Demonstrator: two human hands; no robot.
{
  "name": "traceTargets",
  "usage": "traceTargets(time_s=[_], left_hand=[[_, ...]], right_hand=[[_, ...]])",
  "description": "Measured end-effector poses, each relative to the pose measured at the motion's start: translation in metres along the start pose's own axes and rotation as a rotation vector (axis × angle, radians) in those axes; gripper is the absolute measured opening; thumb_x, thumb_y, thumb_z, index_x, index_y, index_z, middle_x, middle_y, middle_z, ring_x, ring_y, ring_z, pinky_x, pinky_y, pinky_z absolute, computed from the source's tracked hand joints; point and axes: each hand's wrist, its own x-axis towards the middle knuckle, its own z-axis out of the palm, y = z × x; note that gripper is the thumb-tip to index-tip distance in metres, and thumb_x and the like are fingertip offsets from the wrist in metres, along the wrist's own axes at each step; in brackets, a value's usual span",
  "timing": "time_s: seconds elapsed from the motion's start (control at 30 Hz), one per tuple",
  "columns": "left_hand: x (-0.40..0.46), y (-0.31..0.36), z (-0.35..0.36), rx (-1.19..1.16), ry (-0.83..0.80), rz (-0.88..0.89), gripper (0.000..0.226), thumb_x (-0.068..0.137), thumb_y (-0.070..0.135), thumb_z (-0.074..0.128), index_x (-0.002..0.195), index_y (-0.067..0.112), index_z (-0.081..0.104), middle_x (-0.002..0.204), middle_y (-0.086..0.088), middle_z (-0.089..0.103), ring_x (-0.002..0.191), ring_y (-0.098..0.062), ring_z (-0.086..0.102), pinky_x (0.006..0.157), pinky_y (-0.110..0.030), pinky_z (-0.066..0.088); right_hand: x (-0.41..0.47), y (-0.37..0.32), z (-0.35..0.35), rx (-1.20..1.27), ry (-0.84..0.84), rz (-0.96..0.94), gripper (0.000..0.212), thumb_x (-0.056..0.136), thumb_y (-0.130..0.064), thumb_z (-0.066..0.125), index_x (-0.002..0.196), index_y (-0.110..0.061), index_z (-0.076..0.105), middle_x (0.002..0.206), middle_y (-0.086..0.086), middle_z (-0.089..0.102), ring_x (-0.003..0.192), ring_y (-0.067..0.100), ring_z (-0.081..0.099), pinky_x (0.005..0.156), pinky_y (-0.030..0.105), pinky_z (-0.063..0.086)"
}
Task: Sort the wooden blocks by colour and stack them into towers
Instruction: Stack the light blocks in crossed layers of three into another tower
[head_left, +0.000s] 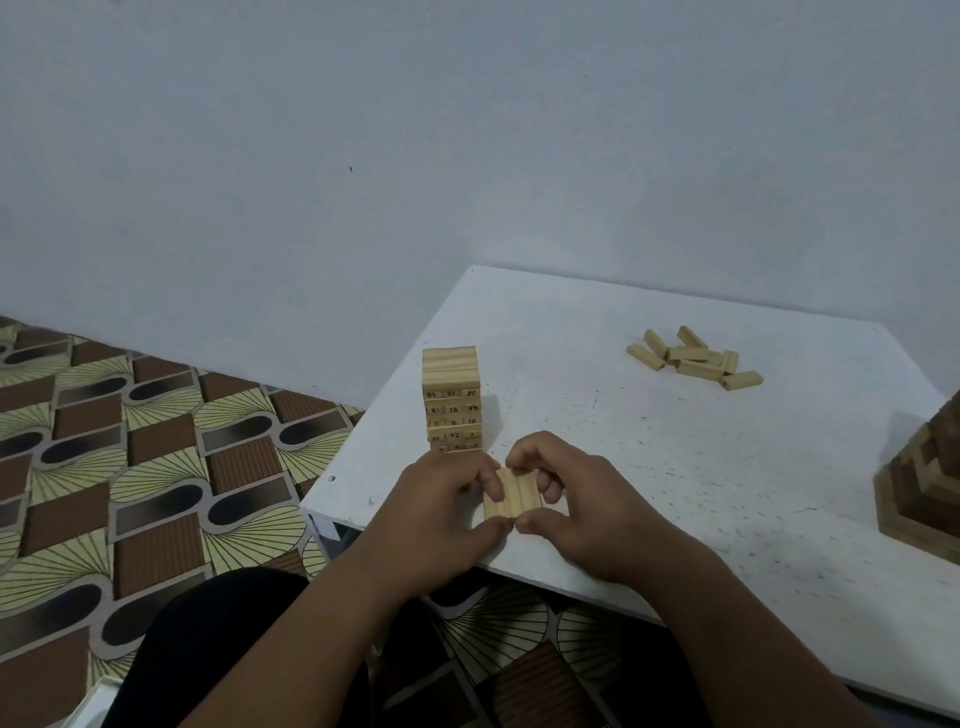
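Room: pale bluish wall (467, 130) behind; patterned brown-and-cream floor (130, 467) at left and under the knees.
Table: white board (649, 441), low, scuffed with dark specks, near edge running across in front of both wrists.
Stepped stack: darker wooden layered pile (930, 483) at far right edge of the table, cut off by the frame, well apart from the hands.
Tower: pale numbered block tower (451, 400), upright, near the left edge of the table, just beyond the left knuckles; top layer showing long sides of blocks.
Loose pile: pale blocks (693, 358) scattered flat toward the back right, well apart from tower and hands.
Left hand: left hand (441, 512) curled, thumb at the near edge of the row, fingertips at its left side and far corner.
Right hand: right hand (576, 506) curled likewise, thumb at the near edge touching the left thumb, fingers hooked over the far edge.
Row of blocks: three pale blocks (513, 493) side by side, pinched between both hands, low over the table near its front edge; whether resting or lifted cannot tell.
Long axis: pointing away from the body, roughly toward the wall.
Bearing to tower: ahead and slightly left of the row; left hand nearer.
Likely call: lift as one layer, clear the tower top, possibly turn crosswise to the layer beneath.
Risk: left knuckles close to the tower base; a nudge could topple it.
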Motion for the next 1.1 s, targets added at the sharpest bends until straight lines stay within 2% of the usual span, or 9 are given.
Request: traceTargets(time_s=[0.23, 0.33, 0.43, 0.5, 0.6, 0.67, 0.77, 0.93, 1.1], left_hand=[[0.001, 0.025, -0.03, -0.095, 0.146, 0.066, 0.045, 0.074, 0.029, 0.082, 0.103, 0.038, 0.048, 0.106, 0.012, 0.064, 0.088, -0.015, 0.057, 0.066, -0.015, 0.041], [0.005, 0.038, -0.051, -0.111, 0.197, 0.108, 0.052, 0.074, 0.022, 0.083, 0.106, 0.038, 0.045, 0.108, 0.014, 0.065, 0.085, -0.015, 0.058, 0.064, -0.014, 0.04], [0.014, 0.042, -0.07, -0.141, 0.232, 0.105, 0.053, 0.074, 0.017, 0.084, 0.106, 0.029, 0.043, 0.109, 0.015, 0.066, 0.083, -0.016, 0.056, 0.06, -0.021, 0.043], [0.022, 0.04, -0.08, -0.143, 0.234, 0.076, 0.055, 0.073, 0.018, 0.084, 0.106, 0.028, 0.041, 0.11, 0.017, 0.066, 0.085, -0.014, 0.054, 0.061, -0.025, 0.043], [0.034, 0.031, -0.093, -0.101, 0.222, 0.022, 0.057, 0.075, 0.027, 0.084, 0.11, 0.033, 0.039, 0.111, 0.025, 0.065, 0.091, -0.002, 0.052, 0.064, -0.02, 0.04], [0.043, 0.024, -0.099, -0.069, 0.207, -0.012, 0.059, 0.076, 0.033, 0.082, 0.114, 0.036, 0.037, 0.112, 0.028, 0.065, 0.094, 0.002, 0.051, 0.068, -0.022, 0.04], [0.055, 0.012, -0.101, -0.038, 0.166, -0.051, 0.061, 0.077, 0.038, 0.08, 0.117, 0.039, 0.034, 0.112, 0.029, 0.065, 0.097, 0.001, 0.052, 0.072, -0.022, 0.039], [0.064, -0.001, -0.097, -0.059, 0.141, -0.079, 0.062, 0.079, 0.035, 0.079, 0.122, 0.042, 0.034, 0.112, 0.026, 0.065, 0.098, -0.002, 0.052, 0.073, -0.02, 0.038], [0.064, -0.009, -0.094, -0.048, 0.138, -0.09, 0.07, 0.08, 0.036, 0.079, 0.13, 0.044, 0.031, 0.113, 0.027, 0.062, 0.101, -0.002, 0.053, 0.073, -0.02, 0.039]], right_hand=[[0.0, -0.031, -0.03, -0.025, 0.077, -0.104, 0.051, 0.082, -0.024, 0.077, 0.119, -0.042, 0.046, 0.11, -0.018, 0.058, 0.093, 0.006, 0.05, 0.086, 0.027, 0.049], [0.005, -0.053, -0.045, -0.024, 0.082, -0.145, 0.054, 0.083, -0.025, 0.077, 0.12, -0.045, 0.043, 0.116, -0.02, 0.059, 0.096, 0.005, 0.051, 0.088, 0.025, 0.048], [0.017, -0.073, -0.058, -0.027, 0.072, -0.163, 0.057, 0.083, -0.026, 0.078, 0.117, -0.049, 0.039, 0.121, -0.022, 0.06, 0.1, 0.003, 0.053, 0.083, 0.019, 0.045], [0.028, -0.083, -0.063, -0.053, 0.063, -0.164, 0.058, 0.083, -0.026, 0.078, 0.115, -0.05, 0.036, 0.123, -0.024, 0.059, 0.1, 0.0, 0.053, 0.078, 0.014, 0.04], [0.049, -0.091, -0.066, -0.075, 0.061, -0.163, 0.058, 0.084, -0.026, 0.077, 0.116, -0.05, 0.035, 0.123, -0.022, 0.059, 0.096, -0.002, 0.053, 0.076, 0.014, 0.039], [0.062, -0.092, -0.065, -0.061, 0.057, -0.149, 0.057, 0.084, -0.026, 0.077, 0.116, -0.049, 0.036, 0.122, -0.021, 0.06, 0.091, -0.004, 0.052, 0.075, 0.014, 0.038], [0.078, -0.088, -0.062, -0.03, 0.035, -0.111, 0.054, 0.085, -0.025, 0.075, 0.115, -0.049, 0.036, 0.122, -0.02, 0.06, 0.087, -0.006, 0.05, 0.073, 0.013, 0.035], [0.092, -0.079, -0.055, -0.017, 0.02, -0.078, 0.056, 0.085, -0.024, 0.075, 0.116, -0.049, 0.036, 0.121, -0.018, 0.06, 0.085, -0.004, 0.049, 0.077, 0.019, 0.037], [0.096, -0.075, -0.051, -0.029, 0.006, -0.072, 0.057, 0.085, -0.026, 0.076, 0.118, -0.049, 0.035, 0.121, -0.017, 0.06, 0.083, -0.004, 0.049, 0.074, 0.017, 0.037]])
